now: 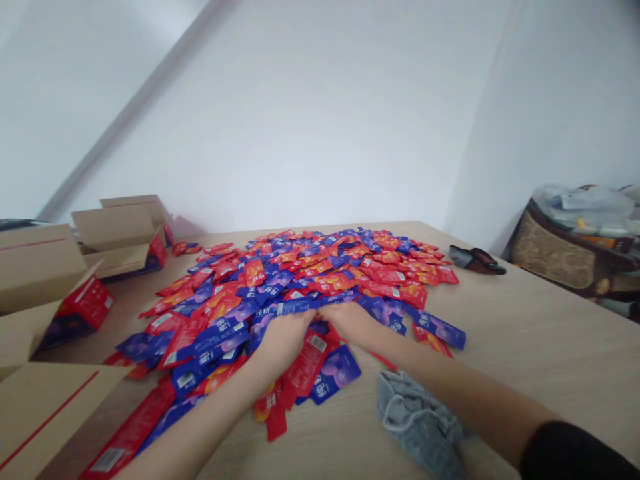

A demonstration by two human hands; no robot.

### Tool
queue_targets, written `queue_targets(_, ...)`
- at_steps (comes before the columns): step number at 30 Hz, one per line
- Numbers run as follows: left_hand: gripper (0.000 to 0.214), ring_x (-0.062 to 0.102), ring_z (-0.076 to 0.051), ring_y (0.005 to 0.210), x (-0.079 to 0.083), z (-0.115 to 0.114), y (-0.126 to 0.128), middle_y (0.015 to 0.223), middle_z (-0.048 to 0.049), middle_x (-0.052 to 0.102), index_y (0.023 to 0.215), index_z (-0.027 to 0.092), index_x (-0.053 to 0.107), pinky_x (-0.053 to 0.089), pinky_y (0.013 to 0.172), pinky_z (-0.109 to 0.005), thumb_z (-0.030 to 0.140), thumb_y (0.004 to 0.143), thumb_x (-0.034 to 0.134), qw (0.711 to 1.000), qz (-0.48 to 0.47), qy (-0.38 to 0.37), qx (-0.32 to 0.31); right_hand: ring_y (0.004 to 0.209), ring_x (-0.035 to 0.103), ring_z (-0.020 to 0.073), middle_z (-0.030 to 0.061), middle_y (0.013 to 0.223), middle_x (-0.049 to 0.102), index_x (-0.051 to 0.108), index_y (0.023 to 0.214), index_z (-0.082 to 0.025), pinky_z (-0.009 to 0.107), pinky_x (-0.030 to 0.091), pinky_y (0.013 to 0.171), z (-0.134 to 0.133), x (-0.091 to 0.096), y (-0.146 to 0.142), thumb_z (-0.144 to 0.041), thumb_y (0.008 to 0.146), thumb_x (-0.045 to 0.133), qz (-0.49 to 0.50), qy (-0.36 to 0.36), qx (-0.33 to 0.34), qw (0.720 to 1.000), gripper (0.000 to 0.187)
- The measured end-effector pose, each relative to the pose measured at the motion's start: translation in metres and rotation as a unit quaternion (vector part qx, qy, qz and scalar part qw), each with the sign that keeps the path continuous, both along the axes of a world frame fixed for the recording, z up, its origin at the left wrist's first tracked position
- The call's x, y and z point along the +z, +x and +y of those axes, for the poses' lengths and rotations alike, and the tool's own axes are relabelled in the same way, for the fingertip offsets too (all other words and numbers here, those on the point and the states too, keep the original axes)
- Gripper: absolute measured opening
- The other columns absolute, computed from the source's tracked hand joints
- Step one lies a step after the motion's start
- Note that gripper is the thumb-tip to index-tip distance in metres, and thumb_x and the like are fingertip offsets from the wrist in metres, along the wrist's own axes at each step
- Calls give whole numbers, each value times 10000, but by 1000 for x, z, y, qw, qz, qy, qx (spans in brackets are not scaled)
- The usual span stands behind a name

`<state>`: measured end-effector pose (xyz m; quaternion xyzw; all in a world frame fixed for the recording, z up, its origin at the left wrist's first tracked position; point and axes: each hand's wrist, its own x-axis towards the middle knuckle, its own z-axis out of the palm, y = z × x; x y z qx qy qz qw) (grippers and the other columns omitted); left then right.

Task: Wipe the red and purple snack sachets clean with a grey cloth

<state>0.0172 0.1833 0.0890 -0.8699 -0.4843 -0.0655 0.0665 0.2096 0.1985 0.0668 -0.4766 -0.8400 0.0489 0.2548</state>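
Observation:
A broad heap of small red-orange and blue-purple foil packets (305, 267) covers the middle of the table. My left hand (290, 330) and my right hand (350, 320) meet at the near side of this heap, fingertips close together. Both hands are closed, with the fingers bent down among the packets. A blue packet (295, 307) lies right by the left fingers, and a red packet (307, 363) with a barcode shows below the hands. Whatever the fingers pinch is hidden by the hands and surrounding packets.
Open cardboard boxes (45, 407) with raised flaps stand along the left. A grey cloth (417, 420) lies under my right forearm on the wooden table (530, 347). A dark tape dispenser-like object (477, 260) sits at the right. Beyond the table is a patterned chair (550, 250) piled with plastic bags.

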Motion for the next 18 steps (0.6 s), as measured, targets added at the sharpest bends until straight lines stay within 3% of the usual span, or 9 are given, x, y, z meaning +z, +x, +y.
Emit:
queue_targets(3, 490, 681, -235, 1064, 25, 85, 0, 1221, -124, 688, 1344, 204, 537, 528, 886, -353, 36, 905, 399, 998, -19, 63, 15, 1241, 551, 155, 47, 1349, 622, 619, 1273, -209, 277, 418, 1046, 88, 20, -10, -77, 903, 457, -16, 26, 19, 999, 425)
queue_targets(5, 446, 620, -223, 1178, 32, 139, 1, 1287, -122, 649, 1335, 199, 540, 489, 973, -354, 60, 931, 413, 995, -32, 90, 22, 1339, 454, 165, 97, 1443, 533, 541, 1356, -145, 314, 365, 1105, 139, 29, -18, -56, 936, 382, -20, 37, 1, 999, 457)
queue_targets(9, 328, 593, -237, 1169, 18, 221, -3, 1315, -108, 592, 1282, 174, 563, 494, 982, -443, 254, 963, 551, 994, -50, 93, 21, 1293, 491, 214, 128, 1389, 554, 528, 1341, -137, 422, 412, 1072, 213, 23, -40, -143, 987, 411, -34, 31, -39, 998, 373)
queue_targets(12, 354, 613, -226, 1074, -9, 262, -12, 1267, -99, 587, 1245, 174, 576, 536, 904, -449, 362, 946, 595, 995, -65, 68, 39, 1134, 590, 234, 99, 1286, 591, 574, 1261, -172, 469, 501, 956, 247, 8, -55, -336, 949, 573, -56, 1, -56, 997, 352)
queue_targets(15, 328, 616, -215, 1059, -33, 291, -18, 1262, -96, 590, 1236, 186, 582, 541, 895, -427, 355, 955, 579, 994, -81, 44, 62, 1077, 607, 223, 94, 1261, 592, 581, 1239, -177, 450, 526, 909, 270, -4, -63, -377, 937, 589, -76, -27, -66, 995, 363)
queue_targets(18, 338, 615, -219, 1062, -40, 305, -21, 1263, -98, 589, 1242, 182, 577, 540, 895, -433, 356, 953, 583, 992, -91, 33, 77, 1137, 582, 245, 101, 1307, 568, 564, 1272, -177, 486, 500, 951, 280, -5, -68, -379, 937, 587, -88, -34, -76, 993, 392)
